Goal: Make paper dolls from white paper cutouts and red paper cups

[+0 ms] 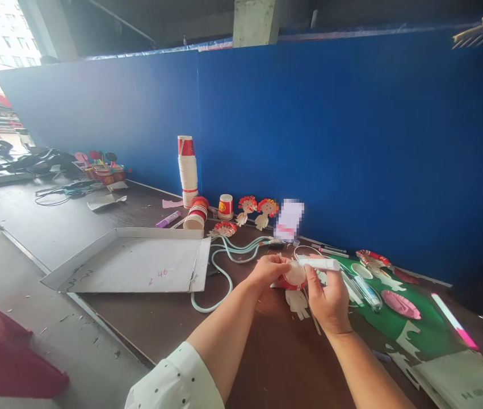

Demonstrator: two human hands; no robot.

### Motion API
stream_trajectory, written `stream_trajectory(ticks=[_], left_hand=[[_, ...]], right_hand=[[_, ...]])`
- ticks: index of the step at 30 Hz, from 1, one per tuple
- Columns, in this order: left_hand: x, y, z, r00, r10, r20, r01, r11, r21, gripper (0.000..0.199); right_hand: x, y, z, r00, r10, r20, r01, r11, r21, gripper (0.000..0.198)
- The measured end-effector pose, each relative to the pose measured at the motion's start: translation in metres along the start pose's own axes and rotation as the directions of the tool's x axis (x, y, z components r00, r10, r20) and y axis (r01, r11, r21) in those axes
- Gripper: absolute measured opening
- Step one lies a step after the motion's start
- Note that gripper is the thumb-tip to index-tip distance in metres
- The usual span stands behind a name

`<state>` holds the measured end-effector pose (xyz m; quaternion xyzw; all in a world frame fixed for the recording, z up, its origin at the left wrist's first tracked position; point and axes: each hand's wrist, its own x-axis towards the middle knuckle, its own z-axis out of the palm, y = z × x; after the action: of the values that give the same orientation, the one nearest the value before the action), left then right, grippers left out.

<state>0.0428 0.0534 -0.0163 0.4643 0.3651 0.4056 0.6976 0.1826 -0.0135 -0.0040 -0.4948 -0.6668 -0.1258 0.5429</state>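
Note:
My left hand (269,270) pinches the edge of a paper-cup cutout (295,274) with a round pale middle and a red rim. My right hand (330,298) grips a thick white tube (322,264), its left end at the cutout's pale face. I cannot tell whether it is a glue stick or a marker. Just below the cutout lies a cream paper body shape (297,304); whether they are joined is unclear. Farther back, two finished-looking paper dolls (265,215) with red fringes lean near the blue partition.
A shallow white cardboard tray (134,261) lies left of my arms, with a pale cable (228,284) beside it. Stacked paper cups (188,173) stand behind. On the right are a green mat (420,335), a pink scalloped piece (400,305) and a pink-capped marker (454,321).

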Motion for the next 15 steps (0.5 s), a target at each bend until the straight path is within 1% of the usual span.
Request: stream_trajectory(ticks=[3, 6, 11, 15], left_hand=[[-0.004, 0.002, 0.002, 0.999, -0.033, 0.03, 0.033, 0.999, 0.025, 0.017], [-0.007, 0.006, 0.003, 0.999, -0.046, 0.011, 0.045, 0.997, 0.055, 0.013], [-0.01, 0.009, 0.005, 0.998, -0.065, 0.009, 0.064, 0.996, 0.07, 0.02], [-0.007, 0.006, 0.004, 0.998, -0.055, -0.004, 0.055, 0.996, 0.066, 0.023]], right_hand=[[0.001, 0.002, -0.001, 0.999, 0.011, 0.039, -0.011, 1.0, 0.0, 0.023], [0.0, 0.004, -0.001, 0.998, 0.011, 0.057, -0.012, 1.0, 0.008, 0.021], [-0.002, 0.009, 0.0, 0.996, 0.023, 0.082, -0.024, 1.0, 0.016, 0.02], [-0.003, 0.011, 0.002, 0.995, 0.02, 0.093, -0.021, 1.0, 0.009, 0.022]])
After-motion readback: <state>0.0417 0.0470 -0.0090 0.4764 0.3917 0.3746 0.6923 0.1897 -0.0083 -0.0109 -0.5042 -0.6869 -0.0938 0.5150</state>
